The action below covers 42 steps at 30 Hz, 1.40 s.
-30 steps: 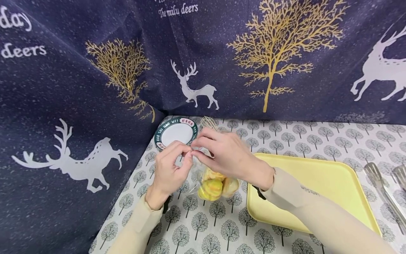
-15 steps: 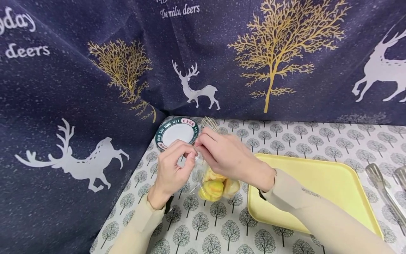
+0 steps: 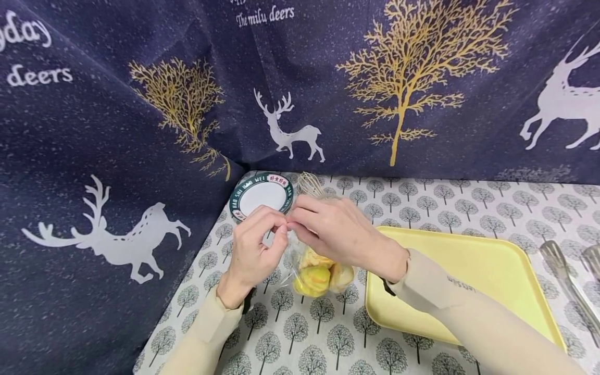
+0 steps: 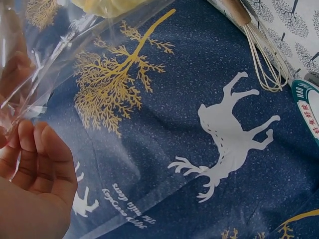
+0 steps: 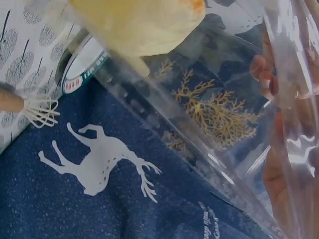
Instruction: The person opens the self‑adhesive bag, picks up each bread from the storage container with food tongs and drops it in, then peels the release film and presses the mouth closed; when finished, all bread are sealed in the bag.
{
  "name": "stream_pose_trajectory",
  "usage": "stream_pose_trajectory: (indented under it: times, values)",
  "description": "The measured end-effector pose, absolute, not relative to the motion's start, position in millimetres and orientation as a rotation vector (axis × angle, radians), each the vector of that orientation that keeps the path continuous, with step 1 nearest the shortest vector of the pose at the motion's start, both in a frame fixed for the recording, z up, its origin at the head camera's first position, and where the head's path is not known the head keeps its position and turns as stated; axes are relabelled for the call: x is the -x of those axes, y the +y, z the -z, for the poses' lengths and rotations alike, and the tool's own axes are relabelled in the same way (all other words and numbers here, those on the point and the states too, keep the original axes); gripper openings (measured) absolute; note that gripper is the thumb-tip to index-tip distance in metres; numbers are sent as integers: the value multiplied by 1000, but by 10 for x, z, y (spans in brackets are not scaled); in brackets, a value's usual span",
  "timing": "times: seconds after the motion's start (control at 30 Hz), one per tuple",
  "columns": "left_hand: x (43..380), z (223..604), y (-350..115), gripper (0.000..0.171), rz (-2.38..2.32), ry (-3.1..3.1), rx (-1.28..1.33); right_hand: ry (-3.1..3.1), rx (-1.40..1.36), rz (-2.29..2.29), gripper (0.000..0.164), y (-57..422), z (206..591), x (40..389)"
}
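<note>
Fingertip to fingertip, my left hand (image 3: 255, 247) and right hand (image 3: 335, 226) pinch the top edge of a clear plastic bag (image 3: 291, 263). Inside the bag sit rounded, bun-like pieces (image 3: 313, 281), one yellow-green and others paler with an orange tinge. In the left wrist view, the fingers of the left hand (image 4: 37, 184) curl at the gathered film of the bag (image 4: 55, 59). Crinkled film of the bag (image 5: 299, 124) covers part of the fingers in the right wrist view, where a pale yellow piece (image 5: 144, 25) shows through.
Right of the bag lies a yellow tray (image 3: 450, 281), partly under the right forearm. A green-rimmed plate (image 3: 262, 198) and a whisk (image 3: 309, 183) are behind the hands. Metal utensils, one a slotted turner (image 3: 553, 255), lie at the far right. Dark deer-print cloth (image 3: 187, 156) hangs behind and left.
The right hand's fingertips draw slightly off from the left's, then come back against them a little lower. The left hand, the bag and its contents stay almost in place.
</note>
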<state>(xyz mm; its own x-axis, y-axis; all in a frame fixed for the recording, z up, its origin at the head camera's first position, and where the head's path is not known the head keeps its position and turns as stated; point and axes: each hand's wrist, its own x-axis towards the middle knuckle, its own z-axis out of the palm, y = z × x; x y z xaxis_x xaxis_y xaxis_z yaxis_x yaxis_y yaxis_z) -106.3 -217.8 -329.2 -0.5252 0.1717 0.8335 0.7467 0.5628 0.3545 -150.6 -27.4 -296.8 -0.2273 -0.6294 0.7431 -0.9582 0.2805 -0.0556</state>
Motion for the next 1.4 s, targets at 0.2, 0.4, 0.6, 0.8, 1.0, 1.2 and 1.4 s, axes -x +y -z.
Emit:
stream_pose_trajectory:
  times: [0.2,0.4,0.6,0.8,1.0,1.2,1.4]
  values:
    - [1053,3285,-2167,11,946,-2010,773,-1993,-1383,-792,5,-275,2943,1497]
    - [1052,3287,-2169,10,948,-2012,766,-1991,-1374,-792,8,-264,2939,1486]
    - [1058,3291,-2158,10,957,-2025,778,-2006,-1341,-714,4,-289,2956,1484]
    - [1050,3295,-2139,10,964,-2043,777,-2099,-1307,-715,2,-290,2944,1468]
    - [1047,3299,-2152,11,977,-2034,743,-2013,-1372,-771,9,-238,2943,1488]
    - [1039,3279,-2155,10,942,-2026,757,-1920,-1386,-663,11,-245,2946,1489]
    - [1047,3264,-2155,10,865,-2005,786,-1875,-1358,-534,5,-263,2940,1459]
